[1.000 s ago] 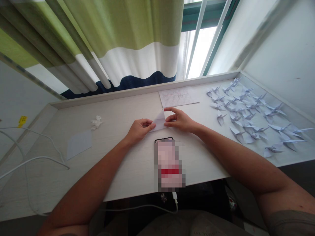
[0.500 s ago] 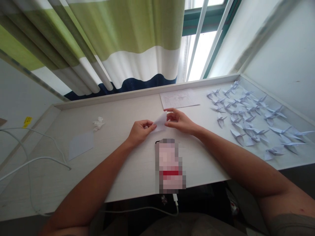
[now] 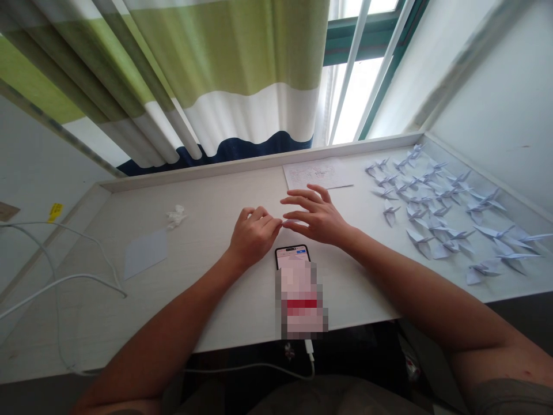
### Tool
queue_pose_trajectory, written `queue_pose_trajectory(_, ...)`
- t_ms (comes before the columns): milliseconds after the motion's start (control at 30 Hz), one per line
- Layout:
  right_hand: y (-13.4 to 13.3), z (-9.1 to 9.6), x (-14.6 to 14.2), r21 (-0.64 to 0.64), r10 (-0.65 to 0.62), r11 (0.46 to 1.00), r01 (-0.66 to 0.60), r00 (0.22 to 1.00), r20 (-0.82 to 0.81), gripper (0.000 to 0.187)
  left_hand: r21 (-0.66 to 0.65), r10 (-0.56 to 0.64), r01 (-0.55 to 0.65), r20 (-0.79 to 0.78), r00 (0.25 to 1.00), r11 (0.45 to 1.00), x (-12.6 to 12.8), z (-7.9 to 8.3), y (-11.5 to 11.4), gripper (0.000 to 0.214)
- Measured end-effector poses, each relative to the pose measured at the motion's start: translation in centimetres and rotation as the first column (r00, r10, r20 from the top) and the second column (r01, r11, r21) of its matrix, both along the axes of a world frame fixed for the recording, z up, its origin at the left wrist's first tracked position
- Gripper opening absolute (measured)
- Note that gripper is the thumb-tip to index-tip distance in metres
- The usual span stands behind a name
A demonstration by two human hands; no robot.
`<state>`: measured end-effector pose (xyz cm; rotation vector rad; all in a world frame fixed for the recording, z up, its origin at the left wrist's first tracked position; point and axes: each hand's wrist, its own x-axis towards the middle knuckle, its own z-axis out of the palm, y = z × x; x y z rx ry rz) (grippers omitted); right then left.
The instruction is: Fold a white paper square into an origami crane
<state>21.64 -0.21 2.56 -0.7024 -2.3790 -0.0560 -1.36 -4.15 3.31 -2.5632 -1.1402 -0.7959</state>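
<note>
My left hand (image 3: 257, 233) is closed, with its thumb and forefinger pinching a small piece of folded white paper (image 3: 291, 221). Only a thin sliver of that paper shows; fingers cover the rest. My right hand (image 3: 318, 214) has the paper's other side between thumb and forefinger, while its remaining fingers are stretched out and spread. Just below the hands lies a phone (image 3: 292, 253), its screen mostly blurred out. On the right of the desk stand several folded white paper cranes (image 3: 417, 213).
A printed sheet (image 3: 319, 173) lies behind my right hand. To the left are a blank paper square (image 3: 146, 253), a crumpled tissue (image 3: 176, 217) and white cables (image 3: 86, 276). A charging plug (image 3: 309, 347) hangs from the phone past the front edge of the white desk (image 3: 233, 323).
The folded paper has turned from showing a broad face to a thin sliver. My right hand has come in lower over it, fingers spreading, and my left hand has shifted slightly right.
</note>
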Motion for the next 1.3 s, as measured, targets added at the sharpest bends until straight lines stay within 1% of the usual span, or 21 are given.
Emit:
queue_pose_trajectory(100, 0.2, -0.1, 0.1, 0.004, 0.015, 1.000, -0.015, 1.000, -0.001, 0.006, 0.001, -0.001, 0.001, -0.003, 1.000, 1.000, 0.1, 0.2, -0.1, 0.028)
queue_pose_trajectory(267, 0.3, -0.1, 0.1, 0.011, 0.026, 1.000, -0.026, 1.000, -0.010, 0.007, 0.012, -0.012, 0.013, -0.015, 1.000, 1.000, 0.1, 0.3, -0.2, 0.026)
queue_pose_trajectory(400, 0.3, -0.2, 0.2, 0.023, 0.062, 0.998, -0.062, 0.998, -0.027, 0.008, 0.013, -0.022, 0.022, -0.016, 1.000, 1.000, 0.0, 0.2, -0.1, 0.025)
queue_pose_trajectory(567, 0.3, -0.1, 0.2, -0.022, 0.069, 0.997, -0.069, 0.998, -0.012, 0.009, 0.011, -0.022, 0.022, -0.025, 0.999, 1.000, -0.1, 0.1, -0.1, 0.025)
queue_pose_trajectory(733, 0.3, 0.0, 0.2, -0.024, 0.087, 0.996, -0.088, 0.996, -0.020, 0.012, 0.035, -0.018, 0.019, -0.022, 1.000, 0.999, -0.2, 0.0, 0.0, 0.021)
queue_pose_trajectory(933, 0.5, -0.2, 0.4, -0.076, 0.063, 0.995, -0.065, 0.998, -0.026, 0.013, -0.032, -0.035, 0.036, 0.034, 0.999, 0.999, -0.6, 0.3, 0.0, 0.018)
queue_pose_trajectory(1067, 0.7, -0.2, 0.5, -0.088, 0.054, 0.994, -0.060, 0.996, -0.070, 0.014, -0.059, -0.056, 0.060, 0.060, 0.997, 0.996, -1.0, 0.3, 0.3, 0.019)
queue_pose_trajectory(1167, 0.7, -0.2, 0.6, -0.106, 0.041, 0.993, -0.051, 0.995, -0.092, 0.016, -0.105, -0.028, 0.038, 0.096, 0.995, 0.994, -1.3, 0.2, 0.6, 0.019)
queue_pose_trajectory(1300, 0.8, -0.4, 0.6, -0.141, 0.035, 0.989, -0.045, 0.997, -0.071, 0.015, -0.158, 0.011, 0.010, 0.133, 0.991, 0.987, -1.8, -0.2, 0.9, 0.020)
